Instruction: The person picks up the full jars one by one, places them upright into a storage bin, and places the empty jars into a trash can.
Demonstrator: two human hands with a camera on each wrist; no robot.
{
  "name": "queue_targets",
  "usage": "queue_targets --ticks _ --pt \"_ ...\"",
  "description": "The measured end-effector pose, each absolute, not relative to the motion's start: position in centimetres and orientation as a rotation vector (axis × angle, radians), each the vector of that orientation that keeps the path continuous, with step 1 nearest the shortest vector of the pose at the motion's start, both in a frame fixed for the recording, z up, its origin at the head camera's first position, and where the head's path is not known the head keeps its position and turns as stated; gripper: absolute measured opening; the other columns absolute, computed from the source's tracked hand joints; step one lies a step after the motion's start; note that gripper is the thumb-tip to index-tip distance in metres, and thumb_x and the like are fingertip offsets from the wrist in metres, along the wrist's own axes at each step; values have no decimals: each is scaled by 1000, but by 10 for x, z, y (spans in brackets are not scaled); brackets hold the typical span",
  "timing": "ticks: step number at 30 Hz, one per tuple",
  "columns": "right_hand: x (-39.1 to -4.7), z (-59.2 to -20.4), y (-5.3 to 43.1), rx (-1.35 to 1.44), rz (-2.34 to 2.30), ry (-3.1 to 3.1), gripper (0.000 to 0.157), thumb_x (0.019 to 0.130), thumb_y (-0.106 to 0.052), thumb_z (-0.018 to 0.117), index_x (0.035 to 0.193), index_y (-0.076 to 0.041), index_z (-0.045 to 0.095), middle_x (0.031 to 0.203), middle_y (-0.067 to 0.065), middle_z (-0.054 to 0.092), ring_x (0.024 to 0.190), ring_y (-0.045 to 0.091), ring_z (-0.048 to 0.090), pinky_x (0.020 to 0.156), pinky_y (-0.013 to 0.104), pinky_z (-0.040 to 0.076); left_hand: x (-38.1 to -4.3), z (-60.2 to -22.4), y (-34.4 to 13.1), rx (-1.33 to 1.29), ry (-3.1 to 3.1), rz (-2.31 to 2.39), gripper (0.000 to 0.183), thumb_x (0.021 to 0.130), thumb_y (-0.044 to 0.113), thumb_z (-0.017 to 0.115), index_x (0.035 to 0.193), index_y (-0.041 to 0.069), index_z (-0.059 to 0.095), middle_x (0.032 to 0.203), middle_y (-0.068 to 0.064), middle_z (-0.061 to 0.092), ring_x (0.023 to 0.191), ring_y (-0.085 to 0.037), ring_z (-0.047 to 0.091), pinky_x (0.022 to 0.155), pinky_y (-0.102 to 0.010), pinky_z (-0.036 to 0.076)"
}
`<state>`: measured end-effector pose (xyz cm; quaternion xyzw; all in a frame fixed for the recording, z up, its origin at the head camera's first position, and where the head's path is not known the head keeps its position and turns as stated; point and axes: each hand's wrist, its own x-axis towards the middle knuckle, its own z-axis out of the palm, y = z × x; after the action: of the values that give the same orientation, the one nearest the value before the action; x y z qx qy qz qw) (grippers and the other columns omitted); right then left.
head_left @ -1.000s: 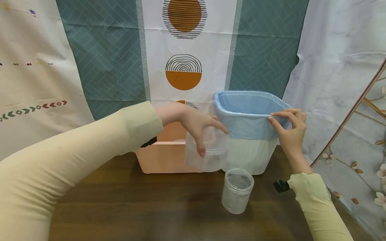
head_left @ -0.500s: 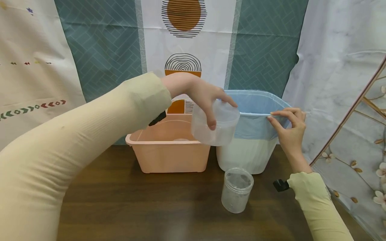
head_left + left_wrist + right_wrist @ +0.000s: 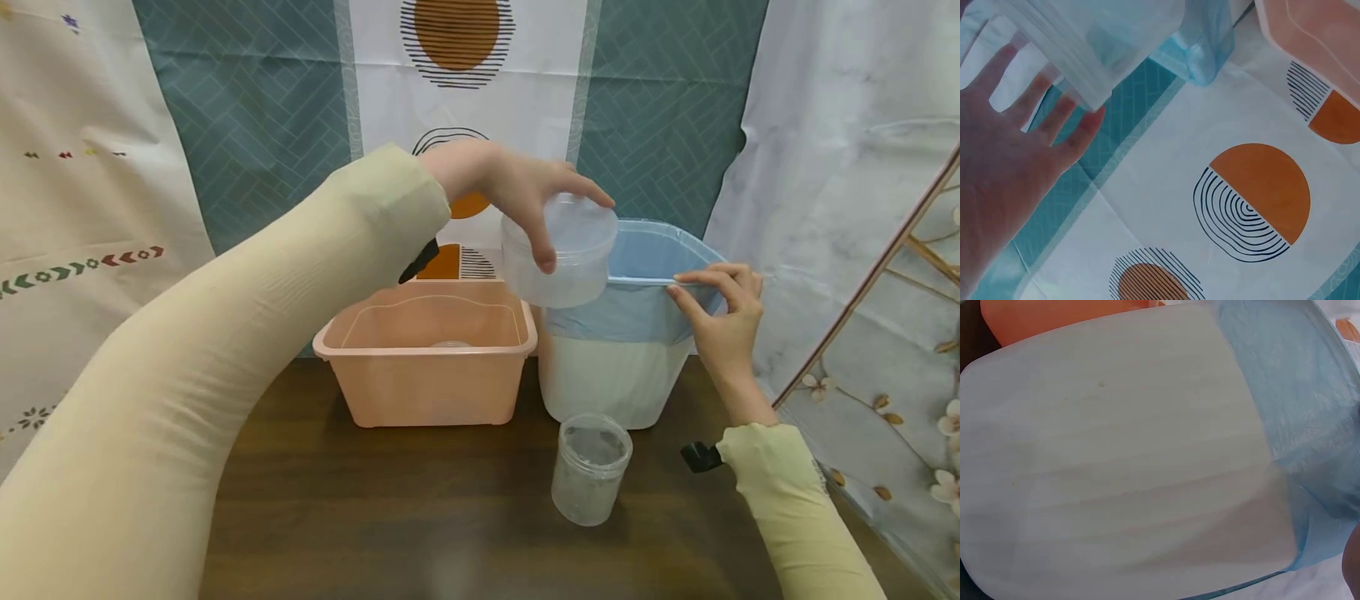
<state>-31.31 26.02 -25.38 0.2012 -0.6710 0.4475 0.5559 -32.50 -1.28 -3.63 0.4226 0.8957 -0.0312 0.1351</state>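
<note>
My left hand (image 3: 528, 196) grips a clear plastic jar (image 3: 562, 271) from above, thumb on the near side and fingers across the far side. The jar hangs tilted in the air, overlapping the left part of the white trash bin (image 3: 611, 383) in the head view. In the left wrist view the fingers lie along the jar's ridged end (image 3: 1079, 75). A blue bin liner (image 3: 626, 315) is folded over the bin's rim. My right hand (image 3: 729, 321) pinches that rim and liner at the right front corner. The right wrist view shows mostly the bin's side (image 3: 1122, 450).
A second clear jar (image 3: 588, 487) stands on the dark wooden table (image 3: 360, 517) in front of the bin. Left of the bin sits a peach plastic tub (image 3: 423, 387) with a clear round thing (image 3: 452, 343) inside. Patterned cloth (image 3: 652, 117) hangs behind.
My left hand has lifted the jar from in front of the tub up and to the right, to the bin's rim height. The right hand stays at the rim.
</note>
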Motion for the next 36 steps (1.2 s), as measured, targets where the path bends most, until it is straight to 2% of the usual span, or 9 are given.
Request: queue_targets --ticks 3,8,15,24,36 --pt "-310 -251 258 470 1064 -1591 15 76 10 77 90 12 71 95 -25 54 97 -2 40 93 18 25 -332 -34 -8 1281 2637 -88 97 81 43 79 156 45 17 168 1 -4 154 -23 2 121 -50 25" --pt "-309 -251 258 451 1081 -1597 15 76 11 76 90 12 71 94 -26 54 97 -2 40 93 18 25 -340 -32 0 1358 2707 -37 98 79 41 80 156 43 19 167 -1 4 152 -21 10 120 -44 28" --pt "-311 -252 261 460 1071 -1595 16 76 13 76 91 13 71 96 -26 54 97 -2 40 93 18 25 -354 -34 7 1398 2793 30 100 78 41 80 157 42 18 167 2 6 154 -17 10 121 -40 28" --pt "-314 -255 262 446 1081 -1605 16 76 11 77 91 12 72 95 -26 54 96 -2 39 91 17 25 -374 -46 11 1403 2886 100 100 75 44 81 156 40 22 165 2 19 151 -17 21 120 -40 29" --pt "-311 -252 259 446 1086 -1605 15 77 9 77 91 12 72 94 -25 54 95 -2 40 93 19 24 -382 -59 24 1390 2873 66 96 76 53 77 156 40 25 164 3 22 151 -19 20 120 -40 29"
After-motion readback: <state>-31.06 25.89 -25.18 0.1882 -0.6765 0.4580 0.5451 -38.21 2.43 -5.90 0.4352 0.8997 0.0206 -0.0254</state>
